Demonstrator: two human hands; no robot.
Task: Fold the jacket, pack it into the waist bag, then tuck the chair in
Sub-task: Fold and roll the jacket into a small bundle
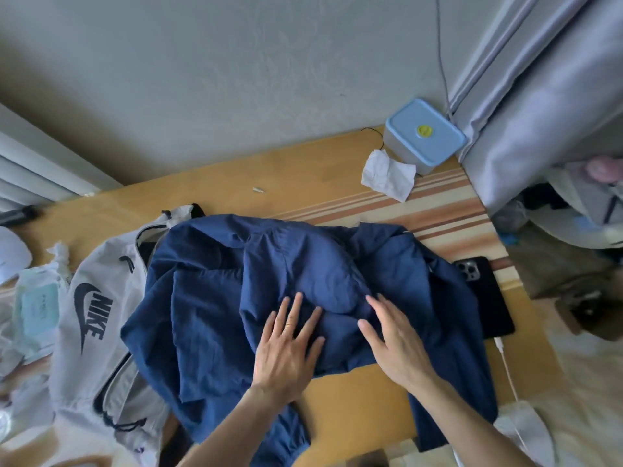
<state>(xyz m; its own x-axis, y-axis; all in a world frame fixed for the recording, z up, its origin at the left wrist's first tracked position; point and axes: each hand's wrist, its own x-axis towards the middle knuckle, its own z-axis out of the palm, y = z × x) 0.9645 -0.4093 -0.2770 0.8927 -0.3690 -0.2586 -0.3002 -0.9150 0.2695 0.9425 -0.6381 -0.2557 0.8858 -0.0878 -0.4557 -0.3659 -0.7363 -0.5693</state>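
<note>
A navy blue jacket (215, 298) lies spread and crumpled across the wooden table (303, 176), its lower edge hanging over the near side. My left hand (290, 348) rests flat on the jacket's middle, fingers spread, a ring on one finger. My right hand (394, 342) lies flat beside it, palm down on the fabric. Neither hand grips anything. The grey waist bag (91, 332) with a dark logo lies to the left, partly under the jacket, its zip open. No chair is in view.
A blue-lidded box (424, 133) and a crumpled tissue (387, 173) sit at the table's far right corner. A dark phone (485, 291) with a white cable (505, 365) lies right of the jacket. Wet wipes (40, 305) are at the left. A grey curtain (539, 96) hangs right.
</note>
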